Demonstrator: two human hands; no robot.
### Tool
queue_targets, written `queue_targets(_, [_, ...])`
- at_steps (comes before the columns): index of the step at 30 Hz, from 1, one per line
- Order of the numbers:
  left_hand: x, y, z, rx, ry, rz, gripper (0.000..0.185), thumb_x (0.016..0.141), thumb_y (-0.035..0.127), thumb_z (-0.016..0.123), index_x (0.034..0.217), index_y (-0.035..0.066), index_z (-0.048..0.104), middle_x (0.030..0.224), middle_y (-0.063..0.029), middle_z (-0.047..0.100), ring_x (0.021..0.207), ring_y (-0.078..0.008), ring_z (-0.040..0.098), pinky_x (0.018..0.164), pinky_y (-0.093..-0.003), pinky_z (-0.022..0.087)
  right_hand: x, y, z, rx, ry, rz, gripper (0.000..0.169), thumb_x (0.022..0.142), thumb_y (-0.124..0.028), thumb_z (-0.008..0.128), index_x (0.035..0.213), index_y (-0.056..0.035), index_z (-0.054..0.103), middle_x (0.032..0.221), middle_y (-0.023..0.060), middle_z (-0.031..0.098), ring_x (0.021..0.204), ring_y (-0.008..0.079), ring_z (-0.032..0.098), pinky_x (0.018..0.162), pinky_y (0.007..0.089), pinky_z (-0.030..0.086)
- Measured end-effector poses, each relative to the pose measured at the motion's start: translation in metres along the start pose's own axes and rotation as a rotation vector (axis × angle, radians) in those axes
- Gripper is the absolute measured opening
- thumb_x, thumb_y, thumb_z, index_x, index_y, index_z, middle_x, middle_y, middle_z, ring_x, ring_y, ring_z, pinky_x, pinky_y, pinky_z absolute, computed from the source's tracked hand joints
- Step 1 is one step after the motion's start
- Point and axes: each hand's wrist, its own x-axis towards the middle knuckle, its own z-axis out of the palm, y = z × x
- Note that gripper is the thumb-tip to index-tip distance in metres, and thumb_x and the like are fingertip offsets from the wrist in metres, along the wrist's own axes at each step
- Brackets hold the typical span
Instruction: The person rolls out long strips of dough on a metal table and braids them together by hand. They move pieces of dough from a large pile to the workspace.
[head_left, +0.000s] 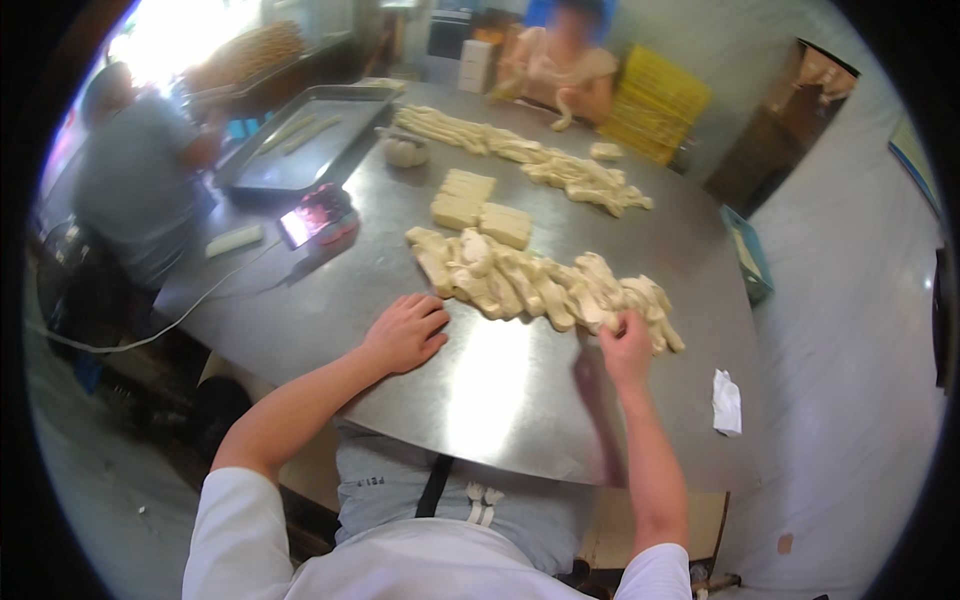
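Observation:
A row of pale dough strips (517, 285), overlapping one another, lies across the metal table in front of me. At the row's right end, my right hand (628, 349) pinches one of the strips between thumb and fingers. My left hand (407, 332) rests palm down on the tabletop, just below the row's left end. No object shows under it, though the palm side is hidden. Directly behind the strips sit two thick slabs of dough, a larger scored slab (462, 196) and a smaller slab (505, 225).
Farther back on the metal table (660, 232) lies a second row of dough strips (517, 150). A person (559, 75) opposite holds dough. Another person (135, 172) sits left near a large tray (300, 142). A corded phone (300, 225) leans on a stand. Crumpled paper (726, 403) lies right.

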Motion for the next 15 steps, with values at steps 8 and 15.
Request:
queue_targets(8, [-0.014, 0.051, 0.005, -0.084, 0.443, 0.011, 0.07, 0.092, 0.03, 0.082, 0.152, 0.007, 0.056, 0.155, -0.0185, 0.057, 0.142, -0.042, 0.055, 0.121, -0.0519, 0.044, -0.031, -0.117, -0.01, 0.692, -0.232, -0.058, 0.03, 0.096, -0.006, 0.077, 0.123, -0.0022, 0.067, 0.111, 0.0079, 0.072, 0.099, 0.0145, 0.07, 0.087, 0.0311, 0.059])
queue_targets(15, [-0.035, 0.108, 0.017, -0.086, -0.128, 0.092, 0.057, 0.09, 0.032, 0.081, 0.139, 0.005, 0.069, 0.111, -0.008, 0.069, 0.106, -0.029, 0.067, 0.096, -0.0424, 0.054, -0.086, -0.107, -0.017, -0.183, -0.776, -0.308, 0.041, 0.089, -0.01, 0.073, 0.13, -0.007, 0.072, 0.118, 0.0128, 0.071, 0.112, 0.0347, 0.068, 0.098, 0.0443, 0.057])
